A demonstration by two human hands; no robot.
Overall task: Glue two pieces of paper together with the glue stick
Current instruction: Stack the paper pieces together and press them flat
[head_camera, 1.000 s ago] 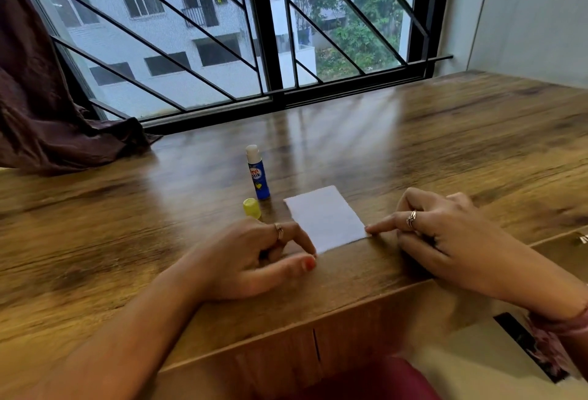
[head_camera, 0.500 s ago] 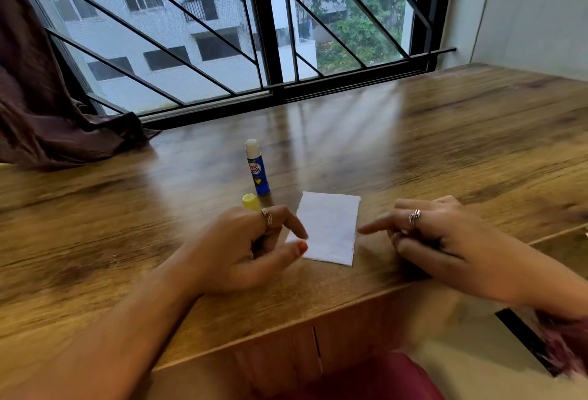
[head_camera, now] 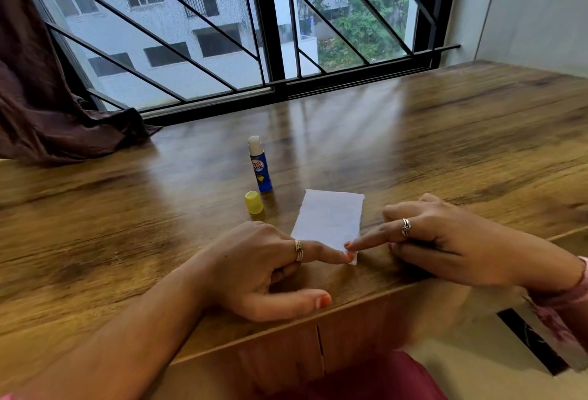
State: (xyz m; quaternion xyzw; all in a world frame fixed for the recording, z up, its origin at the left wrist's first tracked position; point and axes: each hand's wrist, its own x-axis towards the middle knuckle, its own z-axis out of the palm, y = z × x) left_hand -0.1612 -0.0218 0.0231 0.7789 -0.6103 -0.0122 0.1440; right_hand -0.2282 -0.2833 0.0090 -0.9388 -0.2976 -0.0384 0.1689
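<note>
Fingertips of both hands press the near corner of a small white paper (head_camera: pixel 329 218), lying flat with a ragged edge, the left hand (head_camera: pixel 254 269) and right hand (head_camera: pixel 445 240) grasping nothing. Beyond them stand the uncapped blue glue stick (head_camera: pixel 260 166) and its yellow cap (head_camera: pixel 253 202).

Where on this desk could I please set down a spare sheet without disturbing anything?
Bare wood runs right of the paper, toward the wall, and left of the yellow cap, up to the curtain. It is crowded around the glue stick and both hands.
</note>
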